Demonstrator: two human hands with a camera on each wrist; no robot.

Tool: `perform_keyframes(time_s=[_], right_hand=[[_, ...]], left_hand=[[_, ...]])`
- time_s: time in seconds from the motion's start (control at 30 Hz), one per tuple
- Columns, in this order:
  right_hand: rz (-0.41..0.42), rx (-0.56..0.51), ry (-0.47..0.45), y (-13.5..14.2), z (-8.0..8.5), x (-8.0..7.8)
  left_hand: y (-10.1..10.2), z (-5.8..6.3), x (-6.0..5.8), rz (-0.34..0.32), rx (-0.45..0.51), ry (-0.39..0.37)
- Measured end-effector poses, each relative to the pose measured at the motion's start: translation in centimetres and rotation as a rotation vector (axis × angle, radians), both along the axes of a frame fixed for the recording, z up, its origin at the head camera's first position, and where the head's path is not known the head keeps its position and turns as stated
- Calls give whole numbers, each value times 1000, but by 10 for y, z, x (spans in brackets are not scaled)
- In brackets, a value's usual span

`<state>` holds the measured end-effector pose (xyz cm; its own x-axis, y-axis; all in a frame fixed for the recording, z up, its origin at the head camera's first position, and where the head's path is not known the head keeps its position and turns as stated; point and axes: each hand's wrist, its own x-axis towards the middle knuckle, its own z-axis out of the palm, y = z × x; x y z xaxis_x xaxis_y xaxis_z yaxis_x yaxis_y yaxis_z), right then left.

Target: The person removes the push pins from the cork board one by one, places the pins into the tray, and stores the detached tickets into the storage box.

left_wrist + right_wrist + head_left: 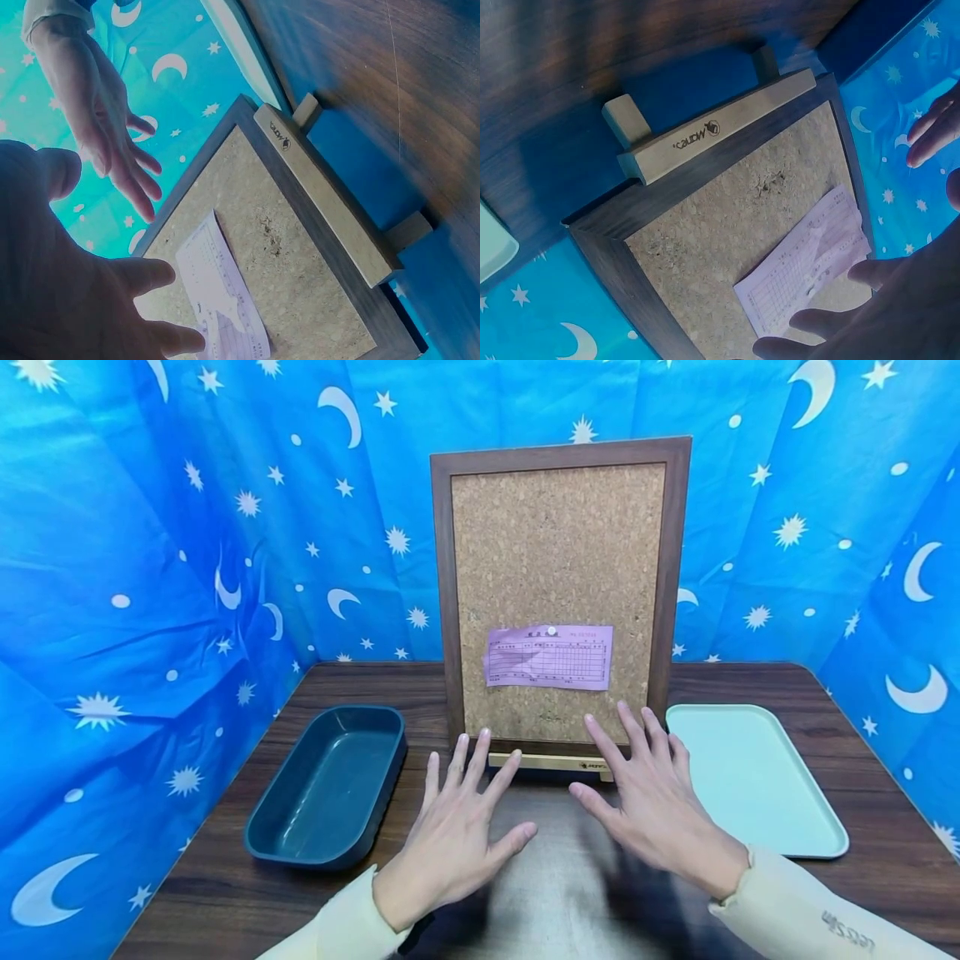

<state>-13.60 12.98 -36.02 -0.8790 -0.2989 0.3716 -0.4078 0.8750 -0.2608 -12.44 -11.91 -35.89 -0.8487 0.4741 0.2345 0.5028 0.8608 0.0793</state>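
Note:
A framed cork board [558, 552] stands upright on a pale wooden stand [551, 762] at the middle of the table. Pinned to its lower half by a white pushpin [552, 631] is a pink printed form [547, 660], slightly creased at its left side. My left hand [457, 827] hovers in front of the board's lower left, fingers spread and holding nothing. Opposite it, my right hand [652, 802] is also spread and empty, its fingertips overlapping the board's lower right edge in the head view. Both wrist views show the form beyond the fingers.
To the left sits a dark teal tray with deep walls [386, 777]. A flat mint-green tray [757, 777] lies at the right, near the board. Blue cloth [360, 510] printed with moons and stars hangs behind and beside the dark wooden table [217, 902].

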Motion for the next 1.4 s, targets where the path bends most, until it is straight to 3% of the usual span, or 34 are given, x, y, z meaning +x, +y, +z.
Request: perform_keyframes(time_s=[0.3,0.83,1.4], right_hand=[[-8,-5,11,-2,3,-10],[-25,-43,11,-5,21,-27],[-25,-91,23,-11,34,-48]], left_hand=[[2,5,-6,14,-7,-10],[12,29,-23,33,40,61],[15,31,-54,107,17,105]])
